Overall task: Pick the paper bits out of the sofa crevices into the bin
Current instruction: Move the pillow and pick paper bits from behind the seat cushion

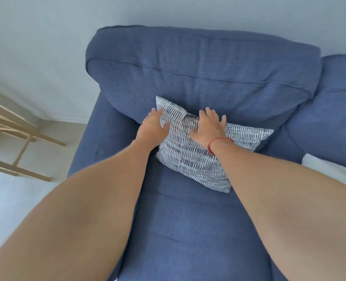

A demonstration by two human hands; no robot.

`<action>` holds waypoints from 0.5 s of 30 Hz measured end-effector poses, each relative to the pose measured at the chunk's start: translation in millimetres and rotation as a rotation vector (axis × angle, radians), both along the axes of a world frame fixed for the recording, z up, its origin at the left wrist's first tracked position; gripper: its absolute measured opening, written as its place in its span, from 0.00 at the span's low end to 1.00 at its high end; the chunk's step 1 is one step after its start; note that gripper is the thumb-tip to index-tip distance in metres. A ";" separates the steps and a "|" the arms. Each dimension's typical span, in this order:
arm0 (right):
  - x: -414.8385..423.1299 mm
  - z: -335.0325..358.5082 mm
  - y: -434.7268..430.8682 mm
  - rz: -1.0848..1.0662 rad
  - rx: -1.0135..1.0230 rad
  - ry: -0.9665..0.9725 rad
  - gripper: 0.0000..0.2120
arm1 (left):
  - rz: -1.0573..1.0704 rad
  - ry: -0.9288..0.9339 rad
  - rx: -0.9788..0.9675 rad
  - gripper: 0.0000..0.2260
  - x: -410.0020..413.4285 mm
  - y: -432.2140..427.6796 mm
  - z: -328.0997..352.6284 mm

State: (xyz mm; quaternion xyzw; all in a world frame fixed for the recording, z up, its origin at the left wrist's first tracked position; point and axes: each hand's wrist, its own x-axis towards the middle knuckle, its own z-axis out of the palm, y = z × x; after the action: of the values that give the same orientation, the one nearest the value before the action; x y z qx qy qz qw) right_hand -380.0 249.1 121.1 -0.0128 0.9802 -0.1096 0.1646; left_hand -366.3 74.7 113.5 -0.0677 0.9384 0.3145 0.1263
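At the back of the sofa seat [188, 230], a striped throw pillow [196, 159] leans against the back cushion [198, 78], both hands on it. Left hand [151, 126] sits at the pillow's left edge, fingers spread, thumb curled toward the fabric; cannot tell if it actually pinches. Right hand [210, 124] lies flat on the pillow's upper middle, fingers apart and pressing, a red string bracelet [218, 142] on that wrist.

No paper bits visible; if present they are hidden under or behind the pillow, in the crevice where seat meets back. Bin not in view.

Risks, as judgement: pulling the pillow off fast could flick light scraps deeper into the crevice, or over the left arm of the sofa [99, 138] onto the floor. The pillow is soft and limp, so a one-sided grip would let it fold and drag. With no bin seen, carried bits could drop on the way.

Room: front of the seat is bare, good for parking the pillow. Left side is tight, with a wooden frame [16, 138] near the sofa's left arm. Right, a second back cushion [334, 118] and a white thing [330, 169] at the seat's right edge limit space.
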 end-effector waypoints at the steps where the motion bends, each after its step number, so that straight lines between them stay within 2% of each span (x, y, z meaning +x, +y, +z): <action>1: -0.6 -2.7 12.7 -0.016 0.037 -0.044 0.37 | -0.062 0.043 -0.064 0.30 -3.8 11.6 -0.8; 3: 2.3 -6.5 34.6 -0.035 0.065 -0.125 0.38 | -0.206 0.121 -0.210 0.35 -10.3 34.2 -2.4; 4: 4.2 -7.9 40.8 -0.027 0.051 -0.142 0.33 | -0.273 0.140 -0.277 0.37 -11.7 42.1 -2.3; 6: 11.3 -10.7 55.4 0.000 0.013 -0.148 0.25 | -0.374 0.110 -0.376 0.41 -9.9 61.0 -3.2; 8: 18.3 -13.6 64.9 0.013 -0.034 -0.142 0.25 | -0.391 0.039 -0.471 0.43 -2.5 71.2 -6.9; 9: 20.9 -14.9 67.1 0.017 -0.050 -0.136 0.25 | -0.385 -0.006 -0.543 0.41 1.9 73.6 -7.3; 12: 34.9 -11.7 66.1 0.039 -0.041 -0.161 0.24 | -0.384 -0.104 -0.728 0.28 17.5 74.0 -0.1; 15: 60.7 -4.5 63.8 0.034 -0.071 -0.151 0.27 | -0.401 -0.121 -0.741 0.20 42.6 73.4 5.3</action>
State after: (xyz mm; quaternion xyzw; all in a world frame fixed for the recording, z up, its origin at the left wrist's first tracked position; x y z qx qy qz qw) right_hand -319.3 312.9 116.6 -0.0268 0.9601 -0.1421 0.2393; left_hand -323.7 148.2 118.8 0.0572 0.9734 -0.0795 0.2070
